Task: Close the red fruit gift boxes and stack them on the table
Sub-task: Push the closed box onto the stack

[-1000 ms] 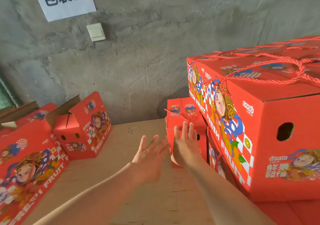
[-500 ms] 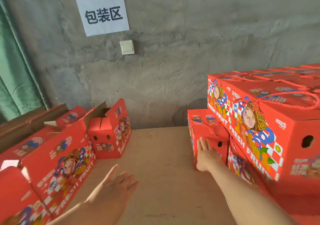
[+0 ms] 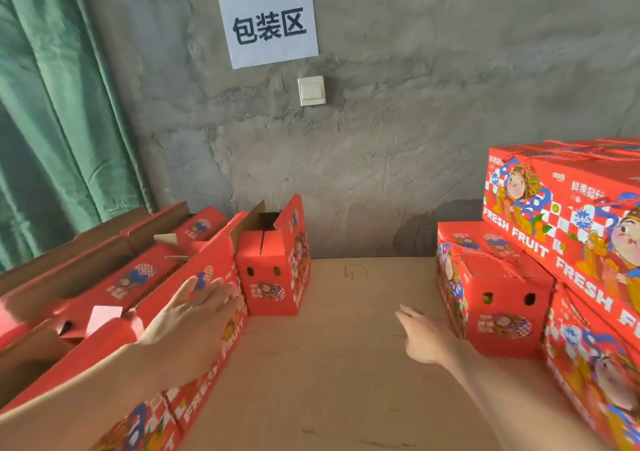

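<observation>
1. Red cardboard fills the head view. The open box (image 3: 273, 277) stands upright at the back of the counter (image 3: 329, 364) with its lid flaps raised. Just left of it is the big box (image 3: 214, 253), also unclosed, with more unclosed ones beyond. Well to its right sit a closed box (image 3: 498, 298) and a taller stack (image 3: 571, 208).

2. The left hand (image 3: 194, 315) is to the left of the open box, over the big box's raised panel. Its fingers are straight and spread and grasp nothing. Blur hides whether the palm touches the card.

3. The right hand (image 3: 424, 339) hovers to the right of the open box, just short of the closed box. Its fingers are loose and empty.

4. Risks, as I judge them:
   - A one-handed push on the tall panel could slide the big box into the open box and knock it over, because nothing braces the far side.
   - Folding the panel without first tucking the inner flaps could crease the card or leave the lid sprung.
   - A rope handle (image 3: 498, 260) lies on the closed box. A box set on top could trap the rope and sit crooked.
   - The stack right of the open box is already tall, so one more box placed off-centre might tip it towards the counter's edge.
</observation>
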`<state>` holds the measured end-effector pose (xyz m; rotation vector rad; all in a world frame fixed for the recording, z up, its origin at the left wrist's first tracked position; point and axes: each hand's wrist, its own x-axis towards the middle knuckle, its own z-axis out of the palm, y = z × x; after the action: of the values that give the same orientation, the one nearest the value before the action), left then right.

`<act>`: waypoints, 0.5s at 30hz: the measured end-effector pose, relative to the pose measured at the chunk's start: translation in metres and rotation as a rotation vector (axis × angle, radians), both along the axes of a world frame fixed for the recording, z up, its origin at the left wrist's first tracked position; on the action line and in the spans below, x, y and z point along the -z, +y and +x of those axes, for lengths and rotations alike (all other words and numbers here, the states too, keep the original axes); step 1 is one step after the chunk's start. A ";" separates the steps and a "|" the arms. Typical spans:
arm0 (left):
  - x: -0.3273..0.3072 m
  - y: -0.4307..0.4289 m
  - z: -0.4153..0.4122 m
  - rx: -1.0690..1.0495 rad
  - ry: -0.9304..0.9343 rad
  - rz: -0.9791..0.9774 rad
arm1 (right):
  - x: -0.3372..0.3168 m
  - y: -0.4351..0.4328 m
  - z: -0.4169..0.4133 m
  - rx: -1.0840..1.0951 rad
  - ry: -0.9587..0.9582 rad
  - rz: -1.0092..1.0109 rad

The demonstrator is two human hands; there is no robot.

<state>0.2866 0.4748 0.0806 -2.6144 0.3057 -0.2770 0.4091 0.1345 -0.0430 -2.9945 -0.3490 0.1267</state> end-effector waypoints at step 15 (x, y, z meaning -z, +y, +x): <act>0.053 0.128 0.118 -0.285 0.249 0.180 | 0.038 0.273 0.130 -0.170 -0.077 0.240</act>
<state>0.4050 0.6023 0.0281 -2.4723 0.0353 0.1670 0.5394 0.4074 -0.0809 -2.7348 -0.5830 -0.0145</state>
